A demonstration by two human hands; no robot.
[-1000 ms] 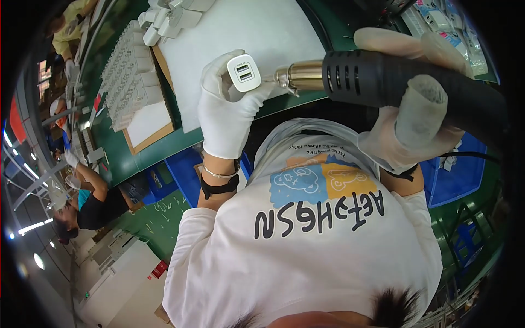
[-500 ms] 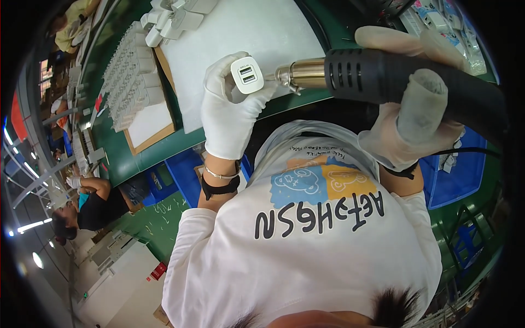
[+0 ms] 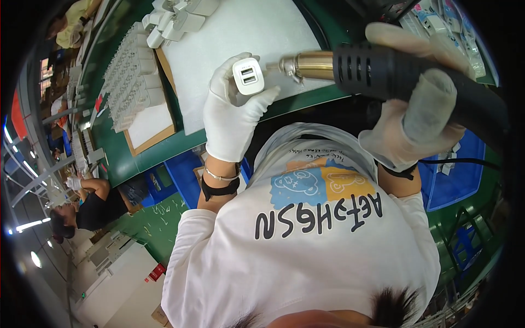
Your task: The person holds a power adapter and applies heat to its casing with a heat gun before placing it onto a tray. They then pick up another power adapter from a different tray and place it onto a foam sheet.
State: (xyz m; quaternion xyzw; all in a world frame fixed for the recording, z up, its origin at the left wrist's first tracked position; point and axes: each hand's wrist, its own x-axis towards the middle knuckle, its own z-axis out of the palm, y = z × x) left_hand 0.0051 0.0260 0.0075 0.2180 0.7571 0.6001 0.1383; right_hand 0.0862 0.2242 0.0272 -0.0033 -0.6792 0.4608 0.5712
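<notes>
My left hand [image 3: 232, 112], in a white glove, grips a small white USB charger [image 3: 248, 76] with its two ports turned up toward me. A black hot-air gun [image 3: 394, 74] with a vented body is in my right hand [image 3: 415, 115], which wears a translucent glove with a cover on one finger. The gun's metal nozzle [image 3: 311, 65] points left at the charger's side, with its thin tip a short gap away. My left thumb stands a little off the charger.
A white sheet [image 3: 240, 30] covers part of the green table [image 3: 131, 158]. White charger housings [image 3: 178, 19] are piled at the back, beside a tray of rows of clear parts [image 3: 134, 76]. Blue bins [image 3: 456, 180] stand below; bagged goods lie far right. Other people work at far left.
The hot-air gun has shifted slightly right, widening the gap between its tip and the charger. My left thumb has lifted away from the charger.
</notes>
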